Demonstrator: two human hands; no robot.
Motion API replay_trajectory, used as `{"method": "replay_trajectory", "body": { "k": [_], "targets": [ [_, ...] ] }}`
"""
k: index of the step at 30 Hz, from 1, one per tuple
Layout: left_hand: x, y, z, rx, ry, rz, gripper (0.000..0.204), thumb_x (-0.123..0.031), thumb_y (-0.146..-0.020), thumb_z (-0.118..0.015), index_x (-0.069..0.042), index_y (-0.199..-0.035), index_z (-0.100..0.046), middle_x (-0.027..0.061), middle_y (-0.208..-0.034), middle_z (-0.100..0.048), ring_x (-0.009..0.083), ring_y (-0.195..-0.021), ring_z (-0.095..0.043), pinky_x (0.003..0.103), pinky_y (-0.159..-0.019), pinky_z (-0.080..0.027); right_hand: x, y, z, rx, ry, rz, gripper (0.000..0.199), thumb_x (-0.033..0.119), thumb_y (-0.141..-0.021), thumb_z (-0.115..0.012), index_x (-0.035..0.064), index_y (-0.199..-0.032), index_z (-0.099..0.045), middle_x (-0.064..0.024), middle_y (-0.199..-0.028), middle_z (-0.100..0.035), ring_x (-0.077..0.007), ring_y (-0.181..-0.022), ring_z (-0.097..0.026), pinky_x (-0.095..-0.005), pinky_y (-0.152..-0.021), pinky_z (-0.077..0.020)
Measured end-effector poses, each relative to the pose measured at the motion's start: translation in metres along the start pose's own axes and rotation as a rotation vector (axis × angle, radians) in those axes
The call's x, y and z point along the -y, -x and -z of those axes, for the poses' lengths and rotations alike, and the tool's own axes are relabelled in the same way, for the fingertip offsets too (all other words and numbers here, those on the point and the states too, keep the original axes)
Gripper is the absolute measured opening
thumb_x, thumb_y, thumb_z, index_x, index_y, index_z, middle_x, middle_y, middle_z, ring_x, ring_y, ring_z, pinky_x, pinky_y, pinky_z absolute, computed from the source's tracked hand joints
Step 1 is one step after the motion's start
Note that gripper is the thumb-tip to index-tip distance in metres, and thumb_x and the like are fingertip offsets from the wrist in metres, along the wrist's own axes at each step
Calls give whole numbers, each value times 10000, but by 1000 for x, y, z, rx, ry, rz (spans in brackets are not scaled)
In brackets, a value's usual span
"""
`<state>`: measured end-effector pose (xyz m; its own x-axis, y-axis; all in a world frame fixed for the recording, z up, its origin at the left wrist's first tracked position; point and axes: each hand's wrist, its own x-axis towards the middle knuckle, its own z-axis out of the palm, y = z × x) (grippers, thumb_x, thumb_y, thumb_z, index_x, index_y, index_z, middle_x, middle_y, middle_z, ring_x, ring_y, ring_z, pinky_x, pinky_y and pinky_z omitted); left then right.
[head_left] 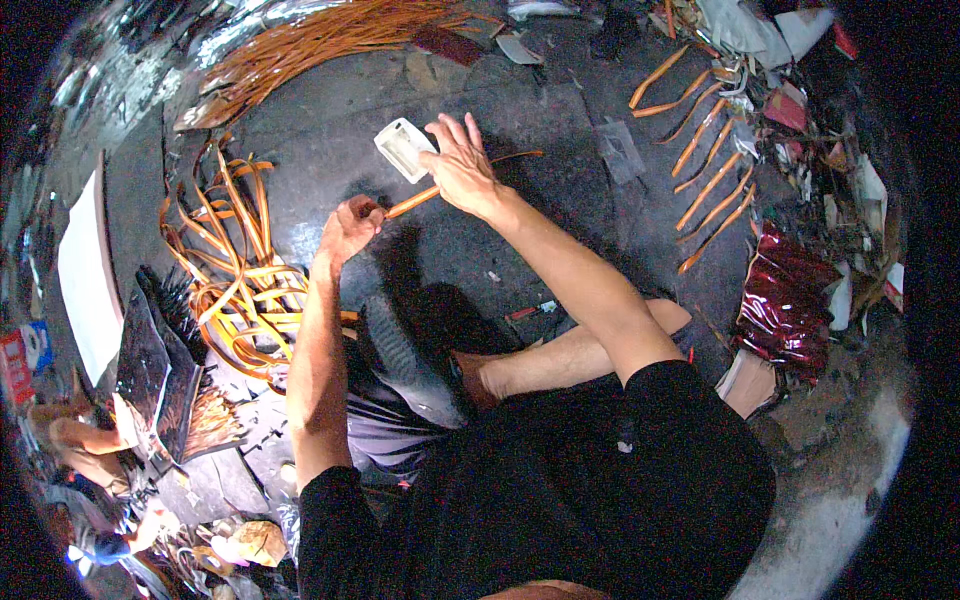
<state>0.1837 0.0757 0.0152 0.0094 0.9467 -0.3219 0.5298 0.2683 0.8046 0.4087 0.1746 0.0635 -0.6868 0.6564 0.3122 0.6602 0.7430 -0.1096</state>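
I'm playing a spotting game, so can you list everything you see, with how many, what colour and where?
Held strip: one, orange, between the hands
Shallow rectangular tray: one, off-white, by the right hand's fingers
Tangled strips: many, orange, left
Long strip bundle: one, orange-brown, top
Short strips: about eight, orange, upper right
Plastic sheet: one, clear, right of the tray
Flat panel: one, white, far left
Shiny sheeting: one piece, dark red, right
T-shirt: one, black, bottom
Bare leg: one, skin-toned, centre right
Left hand: one, bare, centre
Right hand: one, bare, upper centre
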Motion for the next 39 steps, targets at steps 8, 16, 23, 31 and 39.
{"method": "replay_trajectory", "body": {
  "k": [8, 16, 23, 31, 39],
  "targets": [
    [24, 24, 14, 47, 188, -31, 253, -243, -832, -528, -34, -914, -645, 68, -741, -657, 172, -741, -630, 313, -716, -482, 2, 39, 19, -122, -614, -426, 337, 97, -853, -623, 106, -1166, -500, -143, -1007, -591, -273, -983, -577, -438, -840, -469],
    [17, 6, 9, 42, 14, -1, 267, -208, -823, -540, -50, -999, -665, 75, -776, -667, 186, -745, -635, 315, -720, -486, 31, 83, 23, 476, -1157, -794, 698, 177, -979, -456, 246, -1519, -19, -110, -701, -636, -148, -482, -568, -309, -430, -501],
    [30, 22, 30, 155, 217, 30, 215, -206, -866, -561, -31, -952, -650, 56, -755, -658, 139, -679, -608, 289, -633, -485, 65, 67, -16, 580, -821, -581, 664, 167, -963, -386, 163, -1513, -14, -156, -597, -615, -225, -431, -584, -376, -468, -533],
    [84, 63, 81, 55, 169, 301, 202, -211, -872, -654, -31, -957, -616, 17, -725, -622, 97, -625, -570, 270, -579, -487, 124, 34, -65, 615, -464, -84, 714, 143, -905, -459, 82, -1500, -68, -267, -808, -646, -443, -721, -628, -526, -664, -494],
    [121, 104, 108, -162, 291, 309, 191, -29, -863, -458, 22, -1040, -510, 127, -816, -653, 169, -680, -632, 285, -612, -540, 160, -11, -72, 837, -387, 151, 696, 70, -873, -419, 191, -1510, -166, -238, -975, -651, -380, -846, -652, -480, -723, -532]
  ]
}}
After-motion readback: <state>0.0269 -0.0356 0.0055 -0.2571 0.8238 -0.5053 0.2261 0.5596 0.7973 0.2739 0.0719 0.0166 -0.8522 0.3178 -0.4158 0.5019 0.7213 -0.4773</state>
